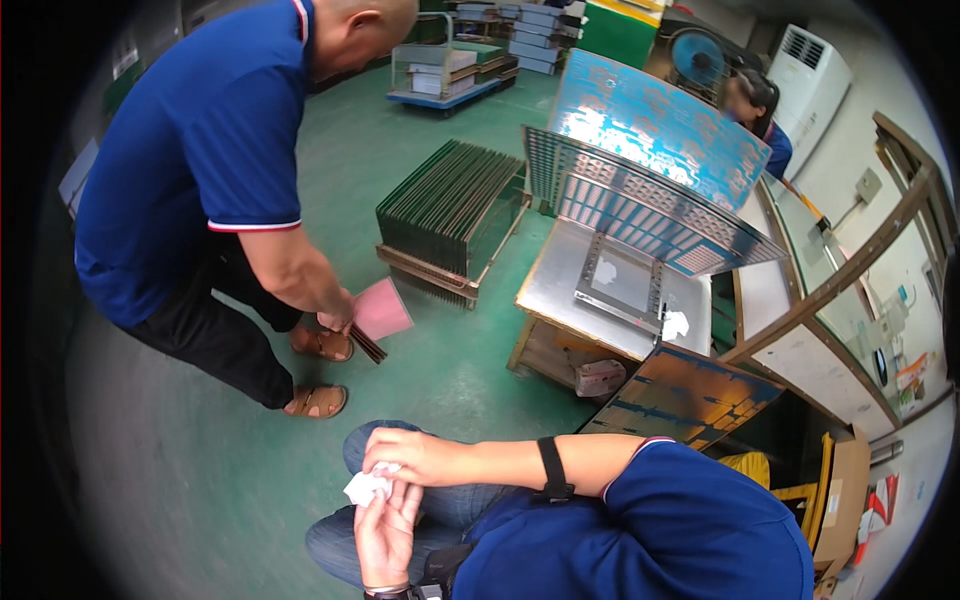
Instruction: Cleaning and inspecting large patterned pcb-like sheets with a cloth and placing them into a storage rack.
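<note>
My right hand [412, 456] reaches across from the right, a black strap on its forearm, and pinches a crumpled white tissue [368, 486]. My left hand [386, 532] comes up from the lower edge, palm up and fingers spread, with the tissue pressed against its fingertips. Both hands are over my knees in blue jeans [340, 545], above the green floor.
A person in a blue polo [200, 150] bends at the left, holding a pink sheet [380, 310] over thin boards. A rack of green boards [450, 205] stands mid-floor. At the right are a metal table [560, 290] and blue-patterned panels [660, 135]. Another person [752, 102] is at the back.
</note>
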### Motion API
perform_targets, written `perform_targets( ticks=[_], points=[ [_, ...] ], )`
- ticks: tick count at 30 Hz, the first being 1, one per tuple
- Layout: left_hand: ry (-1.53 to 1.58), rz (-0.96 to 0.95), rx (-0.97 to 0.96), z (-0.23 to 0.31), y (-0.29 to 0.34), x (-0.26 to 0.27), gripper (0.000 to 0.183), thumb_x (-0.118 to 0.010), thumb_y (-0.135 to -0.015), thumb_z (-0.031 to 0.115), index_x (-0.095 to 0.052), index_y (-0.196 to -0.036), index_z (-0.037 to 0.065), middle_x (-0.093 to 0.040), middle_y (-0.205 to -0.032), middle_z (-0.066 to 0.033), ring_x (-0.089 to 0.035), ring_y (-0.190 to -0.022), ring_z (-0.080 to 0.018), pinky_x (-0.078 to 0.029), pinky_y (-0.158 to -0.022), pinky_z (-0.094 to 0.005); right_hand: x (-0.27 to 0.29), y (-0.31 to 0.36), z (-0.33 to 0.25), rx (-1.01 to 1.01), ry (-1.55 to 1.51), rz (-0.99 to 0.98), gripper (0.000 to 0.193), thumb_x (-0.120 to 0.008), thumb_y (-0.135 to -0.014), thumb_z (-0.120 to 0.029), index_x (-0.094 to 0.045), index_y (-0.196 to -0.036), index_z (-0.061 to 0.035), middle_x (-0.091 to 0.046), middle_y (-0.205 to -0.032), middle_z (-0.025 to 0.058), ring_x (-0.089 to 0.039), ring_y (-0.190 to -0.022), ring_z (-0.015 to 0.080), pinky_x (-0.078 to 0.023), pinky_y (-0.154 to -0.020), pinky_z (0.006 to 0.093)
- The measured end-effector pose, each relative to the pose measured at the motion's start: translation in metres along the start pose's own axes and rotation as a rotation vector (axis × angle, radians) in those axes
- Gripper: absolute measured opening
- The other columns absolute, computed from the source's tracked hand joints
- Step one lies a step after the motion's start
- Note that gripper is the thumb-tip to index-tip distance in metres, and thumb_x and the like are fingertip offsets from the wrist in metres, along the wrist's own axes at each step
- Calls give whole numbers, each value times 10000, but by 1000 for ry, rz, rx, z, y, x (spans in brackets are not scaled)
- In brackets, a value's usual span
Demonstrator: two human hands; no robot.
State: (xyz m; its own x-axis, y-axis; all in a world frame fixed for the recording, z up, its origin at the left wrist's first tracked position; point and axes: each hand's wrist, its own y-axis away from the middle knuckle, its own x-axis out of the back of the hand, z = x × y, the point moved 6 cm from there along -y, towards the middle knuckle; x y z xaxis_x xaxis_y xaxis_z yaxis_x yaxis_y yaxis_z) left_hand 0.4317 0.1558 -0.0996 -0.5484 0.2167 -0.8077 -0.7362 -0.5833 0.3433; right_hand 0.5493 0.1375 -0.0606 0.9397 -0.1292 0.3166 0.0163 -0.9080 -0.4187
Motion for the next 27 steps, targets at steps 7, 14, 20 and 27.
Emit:
perform_targets(
  ticks=[7, 14, 20, 27],
  points=[
    [-476, -213, 188, -16, -6, -17, 416, -502, -901, 163, -378, -1261, -5, -486, -1222, -221, -548, -1059, -308, -494, -849, -391, 135, 76, 6, -309, 255, 523, 252, -471, -723, 46, -583, -938, -23, -619, -920, 113, -608, -877, 219, -485, -774, 313],
    [-588, -70, 127, 4, -13, -9, 316, -505, -902, 152, -460, -1185, 16, -558, -1108, -149, -591, -939, -228, -513, -779, -324, 368, 310, -25, -1098, 945, 1125, 241, -644, -777, -174, -627, -1007, -102, -652, -925, 137, -636, -788, 242, -504, -684, 331],
    [-599, -42, 184, -7, -35, -10, 283, -512, -893, 138, -482, -1154, 33, -572, -1069, -123, -592, -903, -211, -505, -772, -318, 387, 407, 22, -1599, 777, 732, 574, -766, -626, -240, -571, -1142, -80, -597, -1072, 196, -578, -1005, 307, -483, -825, 377],
    [-653, -76, 223, -22, -52, -36, 262, -517, -887, 128, -494, -1129, 31, -577, -1057, -119, -595, -887, -204, -501, -776, -316, 386, 426, 59, -1753, 946, 456, 448, -684, -637, -146, -595, -1069, -65, -579, -1103, 191, -556, -1020, 340, -463, -861, 384]
  ],
)
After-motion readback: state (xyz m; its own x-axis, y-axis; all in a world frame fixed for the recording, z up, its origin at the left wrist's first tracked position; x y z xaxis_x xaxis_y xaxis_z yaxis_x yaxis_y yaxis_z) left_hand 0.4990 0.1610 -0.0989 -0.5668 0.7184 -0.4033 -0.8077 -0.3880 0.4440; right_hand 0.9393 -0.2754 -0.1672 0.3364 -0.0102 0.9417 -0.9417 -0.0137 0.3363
